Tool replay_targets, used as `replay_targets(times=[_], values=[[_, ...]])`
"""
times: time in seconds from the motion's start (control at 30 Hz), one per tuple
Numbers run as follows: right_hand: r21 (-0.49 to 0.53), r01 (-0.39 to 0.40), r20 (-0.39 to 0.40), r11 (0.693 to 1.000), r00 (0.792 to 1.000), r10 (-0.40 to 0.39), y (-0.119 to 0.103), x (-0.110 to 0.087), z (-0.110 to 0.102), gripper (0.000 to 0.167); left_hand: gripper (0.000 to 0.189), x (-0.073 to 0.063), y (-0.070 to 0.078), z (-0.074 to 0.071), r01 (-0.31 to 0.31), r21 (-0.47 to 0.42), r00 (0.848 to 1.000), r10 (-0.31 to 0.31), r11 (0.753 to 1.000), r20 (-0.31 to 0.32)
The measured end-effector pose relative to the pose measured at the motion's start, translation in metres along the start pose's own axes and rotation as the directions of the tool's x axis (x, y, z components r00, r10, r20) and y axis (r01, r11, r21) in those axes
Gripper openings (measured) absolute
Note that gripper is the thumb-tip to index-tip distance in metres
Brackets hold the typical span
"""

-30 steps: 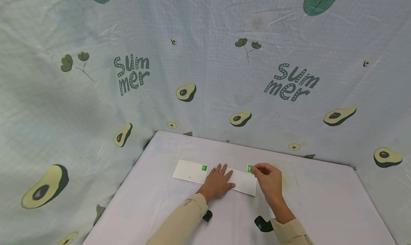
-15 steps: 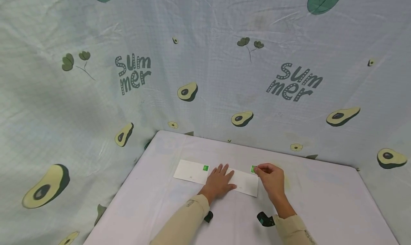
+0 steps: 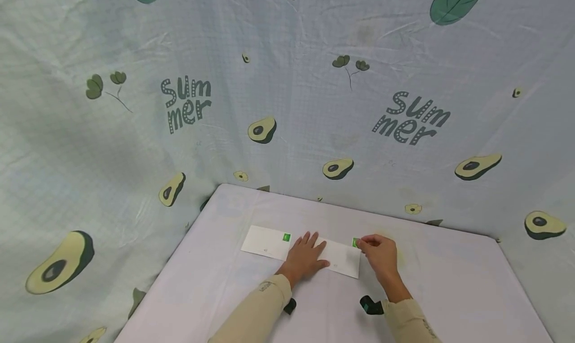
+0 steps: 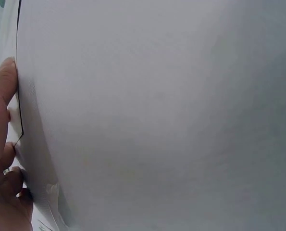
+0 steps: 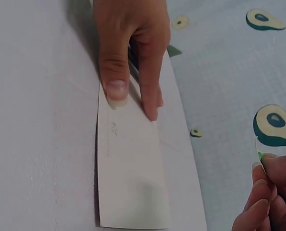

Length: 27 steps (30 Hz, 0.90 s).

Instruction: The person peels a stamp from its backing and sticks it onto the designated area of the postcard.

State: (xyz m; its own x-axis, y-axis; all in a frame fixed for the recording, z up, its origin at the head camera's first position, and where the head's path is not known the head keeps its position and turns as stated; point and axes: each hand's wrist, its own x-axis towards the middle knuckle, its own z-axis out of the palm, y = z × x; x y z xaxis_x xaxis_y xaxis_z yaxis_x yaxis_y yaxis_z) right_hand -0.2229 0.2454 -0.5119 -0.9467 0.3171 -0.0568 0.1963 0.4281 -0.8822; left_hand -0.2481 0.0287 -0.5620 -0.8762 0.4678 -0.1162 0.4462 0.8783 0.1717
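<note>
Two white envelopes lie side by side on the table. The left envelope [image 3: 262, 240] carries a green stamp [image 3: 286, 237] at its upper right corner. My left hand [image 3: 303, 258] rests with spread fingers across the neighbouring ends of both, its thumb and fingers on the right envelope [image 3: 343, 258], as the right wrist view also shows. Between thumb and fingertips my right hand [image 3: 382, 253] pinches a second green stamp [image 3: 355, 242], close at the right envelope's upper right corner. Most of that stamp hides behind the fingers in the right wrist view.
Under the envelopes is a white-covered table [image 3: 453, 283]. A pale curtain [image 3: 296, 93] with avocado prints stands along its back and sides. Dark wrist cameras [image 3: 371, 305] sit at the sleeve cuffs.
My right hand has lowered the pinched stamp slightly toward the right envelope's upper right corner. My left hand stays in place on the envelopes.
</note>
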Motion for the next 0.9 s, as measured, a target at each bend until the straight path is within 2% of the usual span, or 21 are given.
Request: replay_targets(times=[0.23, 0.43, 0.9], values=[[-0.01, -0.027, 0.021, 1.0, 0.999, 0.027, 0.014, 0.01, 0.002, 0.023, 0.066, 0.003, -0.002, 0.005, 0.004, 0.006, 1.0, -0.004, 1.0, -0.011], [-0.038, -0.064, 0.024, 0.997, 0.998, 0.065, 0.026, 0.019, 0.004, 0.021, 0.066, 0.002, -0.001, 0.003, 0.006, 0.004, 1.0, -0.006, 1.0, -0.001], [-0.133, -0.083, 0.018, 0.988, 0.996, 0.086, 0.038, 0.027, 0.012, 0.017, 0.066, -0.001, 0.0, 0.001, 0.017, 0.011, 1.0, -0.017, 1.0, 0.0]])
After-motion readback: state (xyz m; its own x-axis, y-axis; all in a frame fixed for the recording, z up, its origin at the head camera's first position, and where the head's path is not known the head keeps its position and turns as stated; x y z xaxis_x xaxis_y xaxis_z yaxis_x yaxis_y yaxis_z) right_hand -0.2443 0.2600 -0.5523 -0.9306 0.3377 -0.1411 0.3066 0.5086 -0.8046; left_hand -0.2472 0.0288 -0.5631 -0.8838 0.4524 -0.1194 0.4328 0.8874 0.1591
